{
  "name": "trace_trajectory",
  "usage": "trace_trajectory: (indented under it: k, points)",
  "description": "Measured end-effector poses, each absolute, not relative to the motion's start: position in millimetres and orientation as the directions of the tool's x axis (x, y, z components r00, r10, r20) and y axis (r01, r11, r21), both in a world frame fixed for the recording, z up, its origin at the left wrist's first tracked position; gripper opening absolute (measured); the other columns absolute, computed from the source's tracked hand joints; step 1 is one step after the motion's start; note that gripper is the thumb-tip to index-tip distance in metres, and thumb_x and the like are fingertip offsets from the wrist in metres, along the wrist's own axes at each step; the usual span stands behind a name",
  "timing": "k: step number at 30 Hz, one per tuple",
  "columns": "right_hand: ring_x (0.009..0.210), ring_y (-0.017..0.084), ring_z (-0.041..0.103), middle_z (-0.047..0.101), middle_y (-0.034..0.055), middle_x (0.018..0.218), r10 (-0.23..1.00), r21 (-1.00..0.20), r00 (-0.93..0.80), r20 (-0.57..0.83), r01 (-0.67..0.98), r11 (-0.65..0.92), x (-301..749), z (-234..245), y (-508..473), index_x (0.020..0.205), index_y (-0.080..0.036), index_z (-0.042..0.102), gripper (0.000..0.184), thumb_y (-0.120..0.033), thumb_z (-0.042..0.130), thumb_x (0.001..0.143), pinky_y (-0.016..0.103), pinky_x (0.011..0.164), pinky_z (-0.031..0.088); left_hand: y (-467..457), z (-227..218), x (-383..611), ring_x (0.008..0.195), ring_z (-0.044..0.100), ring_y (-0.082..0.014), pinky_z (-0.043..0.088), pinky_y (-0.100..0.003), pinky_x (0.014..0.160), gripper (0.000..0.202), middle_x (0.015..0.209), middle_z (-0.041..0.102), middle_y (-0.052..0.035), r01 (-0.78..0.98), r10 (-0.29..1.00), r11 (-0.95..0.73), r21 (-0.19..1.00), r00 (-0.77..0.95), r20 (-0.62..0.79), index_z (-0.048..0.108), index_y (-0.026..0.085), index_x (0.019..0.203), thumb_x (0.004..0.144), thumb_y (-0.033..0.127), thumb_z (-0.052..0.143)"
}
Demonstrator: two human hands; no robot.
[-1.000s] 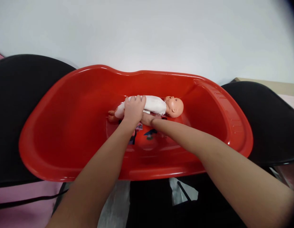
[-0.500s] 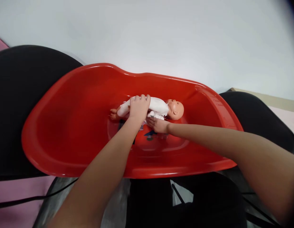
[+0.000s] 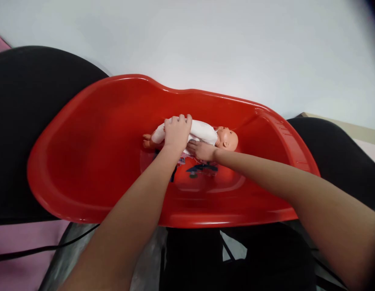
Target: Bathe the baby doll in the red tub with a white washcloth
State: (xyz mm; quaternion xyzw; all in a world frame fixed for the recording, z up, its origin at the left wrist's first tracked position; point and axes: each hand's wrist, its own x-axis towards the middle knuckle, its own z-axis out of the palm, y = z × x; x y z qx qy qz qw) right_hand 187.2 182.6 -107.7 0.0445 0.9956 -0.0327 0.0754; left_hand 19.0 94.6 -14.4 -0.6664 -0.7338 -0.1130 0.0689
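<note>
Red tub (image 3: 84,161), doll (image 3: 205,133) under left hand (image 3: 175,135) fingers (image 3: 180,119)

No words, numbers or brand marks can be read anywhere in the view. The one printed thing is a coloured sticker (image 3: 195,169) on the floor of the red tub (image 3: 84,133) — blue, dark and pink shapes at about 6 o'clock from the doll (image 3: 202,135) — but it is too small and blurred to make out any letters.
</note>
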Motion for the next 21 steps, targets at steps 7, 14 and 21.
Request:
trace_trajectory:
  k: [7,14,21]
  points:
    - [0.154,0.036,0.054,0.065,0.0265,0.153,0.174,0.132,-0.957,-0.231,0.147,0.98,284.0,-91.6,191.5,0.139,-0.003,0.075,0.048,-0.004,0.047,0.1,0.059,0.134,0.04,92.9,-10.0,17.6,0.128,0.066,-0.0363,0.049,-0.053,0.107,0.054,0.14,0.07,-0.0241,0.991,0.962,0.086,0.103,-0.109,0.251,0.056,0.015,0.157,0.108,0.009,0.034]
    - [0.149,0.035,0.058,0.07,0.0276,0.146,0.015,0.273,-0.963,-0.27,-0.062,0.96,268.6,-76.2,167.3,0.146,0.003,0.069,0.052,-0.004,0.036,0.107,0.059,0.132,0.041,96.8,-10.6,17.7,0.126,0.067,-0.0352,0.05,-0.051,0.107,0.053,0.134,0.073,-0.0227,0.99,0.96,0.106,0.091,-0.126,0.251,0.059,0.014,0.152,0.107,0.008,0.034]
    - [0.156,0.031,0.049,0.062,0.0236,0.157,-0.075,0.326,-0.95,-0.303,-0.177,0.929,164.2,-84.0,146.8,0.143,0.0,0.07,0.049,-0.008,0.035,0.109,0.052,0.138,0.03,102.1,-18.9,12.7,0.133,0.063,-0.0345,0.046,-0.05,0.112,0.06,0.139,0.07,-0.0209,0.986,0.958,0.118,0.115,-0.144,0.25,0.044,0.019,0.168,0.109,0.013,0.034]
